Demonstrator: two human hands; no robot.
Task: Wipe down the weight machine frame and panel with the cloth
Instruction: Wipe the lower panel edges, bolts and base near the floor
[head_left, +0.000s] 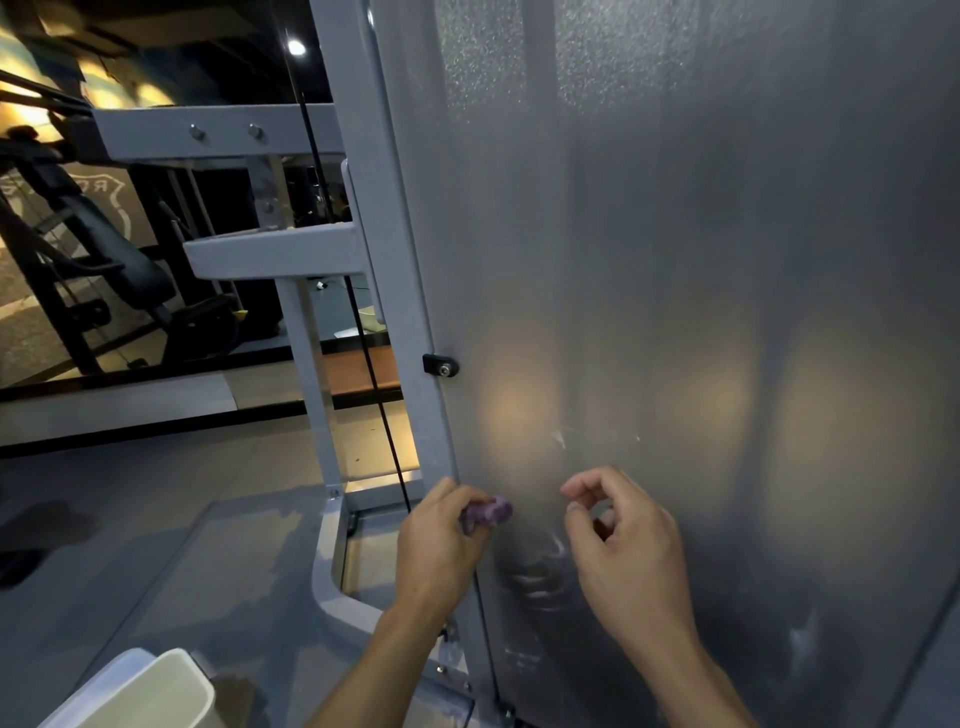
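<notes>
A frosted grey panel (675, 312) fills the right of the view, fixed to a light grey machine frame (410, 291) by a black clip (440, 365). My left hand (441, 551) grips a bunched purple cloth (488, 512) at the panel's lower left edge, right beside the frame upright. My right hand (623, 545) hovers in front of the lower panel, fingers loosely curled with thumb and forefinger near each other, holding nothing. Smudges and streaks show on the panel between and below my hands.
A black cable (374, 374) runs down just left of the upright. A white bin (156, 691) stands at the lower left on the grey floor (130, 519). Dark gym equipment (104, 270) stands in the far left background.
</notes>
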